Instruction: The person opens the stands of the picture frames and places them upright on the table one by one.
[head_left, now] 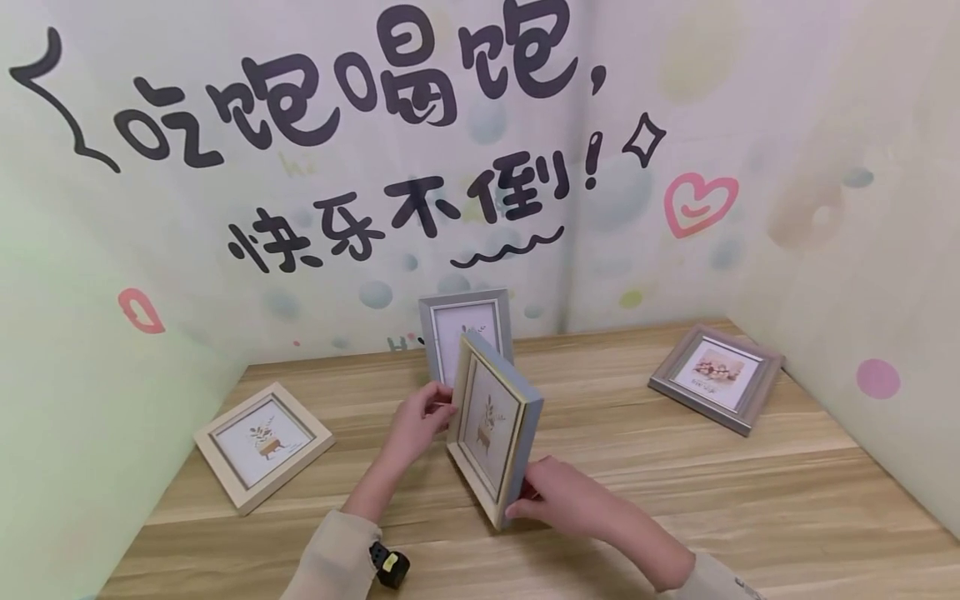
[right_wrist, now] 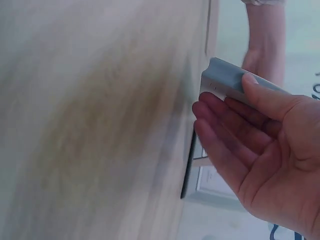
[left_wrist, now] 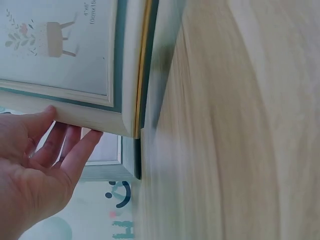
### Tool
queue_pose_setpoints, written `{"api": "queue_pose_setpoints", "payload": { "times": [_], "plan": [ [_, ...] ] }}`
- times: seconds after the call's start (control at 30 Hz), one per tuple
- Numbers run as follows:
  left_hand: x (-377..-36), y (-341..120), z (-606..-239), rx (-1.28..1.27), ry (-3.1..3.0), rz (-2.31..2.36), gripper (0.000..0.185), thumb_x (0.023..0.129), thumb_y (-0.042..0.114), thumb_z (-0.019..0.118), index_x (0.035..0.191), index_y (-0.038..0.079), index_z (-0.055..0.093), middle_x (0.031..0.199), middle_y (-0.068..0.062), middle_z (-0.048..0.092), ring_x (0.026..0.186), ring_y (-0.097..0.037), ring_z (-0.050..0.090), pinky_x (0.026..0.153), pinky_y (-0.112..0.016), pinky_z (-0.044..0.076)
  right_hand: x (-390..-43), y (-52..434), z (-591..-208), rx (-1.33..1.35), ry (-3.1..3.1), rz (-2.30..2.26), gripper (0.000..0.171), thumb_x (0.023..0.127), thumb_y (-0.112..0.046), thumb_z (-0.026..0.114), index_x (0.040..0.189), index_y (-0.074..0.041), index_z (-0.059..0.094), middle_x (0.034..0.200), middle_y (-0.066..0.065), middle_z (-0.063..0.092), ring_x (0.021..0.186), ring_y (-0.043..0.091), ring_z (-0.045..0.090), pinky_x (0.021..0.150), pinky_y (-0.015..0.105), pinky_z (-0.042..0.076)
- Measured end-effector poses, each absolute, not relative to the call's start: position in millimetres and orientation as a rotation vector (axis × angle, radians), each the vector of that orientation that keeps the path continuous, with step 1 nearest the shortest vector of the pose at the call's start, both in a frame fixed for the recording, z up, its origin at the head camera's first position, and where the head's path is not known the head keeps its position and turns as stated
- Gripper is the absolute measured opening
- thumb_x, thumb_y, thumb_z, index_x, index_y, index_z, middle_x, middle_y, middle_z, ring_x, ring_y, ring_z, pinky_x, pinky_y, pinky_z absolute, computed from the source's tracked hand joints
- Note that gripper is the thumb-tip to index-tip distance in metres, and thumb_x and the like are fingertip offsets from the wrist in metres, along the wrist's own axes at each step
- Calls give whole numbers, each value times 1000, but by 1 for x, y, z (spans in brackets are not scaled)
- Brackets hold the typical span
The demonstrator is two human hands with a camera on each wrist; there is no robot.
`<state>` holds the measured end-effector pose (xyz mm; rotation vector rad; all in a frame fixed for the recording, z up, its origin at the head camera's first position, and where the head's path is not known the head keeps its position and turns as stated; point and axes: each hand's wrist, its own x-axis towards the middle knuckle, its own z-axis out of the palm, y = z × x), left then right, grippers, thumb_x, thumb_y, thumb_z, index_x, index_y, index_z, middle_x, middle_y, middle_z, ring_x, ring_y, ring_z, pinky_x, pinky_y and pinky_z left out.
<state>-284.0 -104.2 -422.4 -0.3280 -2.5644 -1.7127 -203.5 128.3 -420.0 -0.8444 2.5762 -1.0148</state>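
Both hands held one picture frame upright on the counter, near its middle, tilted on a lower corner. The left hand pinched the frame's far edge with thumb in front and fingers behind; the right hand clasped the near bottom edge, thumb over the grey side. Judged from this, the frame was in mid-placement, not yet standing by itself. A second frame already stood propped against the wall just behind it. Two others lay flat: a pale frame at left and a grey frame at right, both well apart from the hands and apparently left to handle.
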Motion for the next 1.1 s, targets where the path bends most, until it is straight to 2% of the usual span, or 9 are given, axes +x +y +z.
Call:
{"api": "queue_pose_setpoints", "payload": {
  "times": [0.2, 0.4, 0.5, 0.57, 0.63, 0.77, 0.93, 1.03, 1.1],
  "plan": [
    [-283, -97, -421, -355, -2549, -1752, 10, 98, -3, 51, 108, -3, 53, 110, -25, 63, 97, -30, 65, 77, -39, 64, -207, 150, -415, -845, 2484, -1209, 46, 94, -23, 66, 132, 2, 58, 112, 12, 74, 92, 10, 68, 79, 22, 57],
    [-281, -84, -422, -347, -2530, -1694, 12, 99, -2, 50, 111, -4, 49, 112, -27, 62, 98, -33, 65, 73, -38, 63, -207, 169, -410, -697, 2538, -1371, 25, 96, -19, 65, 114, -2, 65, 103, 8, 73, 89, 11, 67, 75, 21, 58],
    [-280, -74, -422, -334, -2539, -1548, 12, 98, -1, 52, 110, -3, 50, 110, -25, 64, 99, -33, 65, 79, -41, 61, -203, 171, -407, -600, 2709, -1409, 21, 94, -15, 67, 112, -3, 63, 100, 7, 72, 88, 13, 68, 74, 21, 58],
    [-280, -66, -421, -326, -2532, -1443, 12, 97, 0, 53, 109, -3, 51, 107, -23, 65, 99, -33, 64, 84, -44, 58, -198, 169, -405, -526, 2817, -1452, 27, 94, -11, 67, 119, -2, 59, 105, 10, 71, 92, 17, 70, 76, 22, 59],
    [-280, -58, -420, -306, -2515, -1390, 12, 97, 0, 54, 108, -3, 51, 104, -22, 65, 98, -33, 64, 87, -46, 56, -194, 167, -403, -462, 2884, -1500, 41, 93, -6, 67, 131, 1, 52, 114, 14, 68, 99, 23, 70, 81, 25, 61],
    [-280, -43, -418, -238, -2479, -1341, 13, 96, 0, 56, 108, -2, 51, 101, -20, 63, 94, -32, 63, 84, -47, 55, -187, 164, -403, -424, 2946, -1526, 66, 93, -1, 65, 148, 5, 30, 138, 24, 52, 116, 37, 63, 94, 38, 58],
    [-279, -23, -417, -191, -2464, -1337, 12, 97, 0, 53, 108, -3, 49, 105, -20, 59, 97, -32, 60, 88, -47, 54, -183, 166, -404, -427, 2957, -1479, 80, 97, -4, 60, 154, 11, 6, 155, 35, 26, 138, 51, 39, 112, 57, 38],
    [-277, -11, -416, -242, -2444, -1372, 16, 97, 0, 53, 110, -5, 47, 109, -22, 56, 102, -33, 60, 93, -47, 54, -185, 171, -405, -370, 2973, -1454, 85, 99, -9, 58, 154, 10, -3, 160, 36, 11, 146, 53, 23, 117, 63, 26],
    [-274, -4, -416, -287, -2426, -1422, 22, 95, 0, 56, 114, -6, 46, 114, -23, 54, 105, -34, 60, 93, -46, 55, -189, 176, -404, -333, 2977, -1469, 88, 99, -11, 58, 155, 8, -7, 161, 35, 6, 147, 53, 17, 119, 65, 20]
  ]
}}
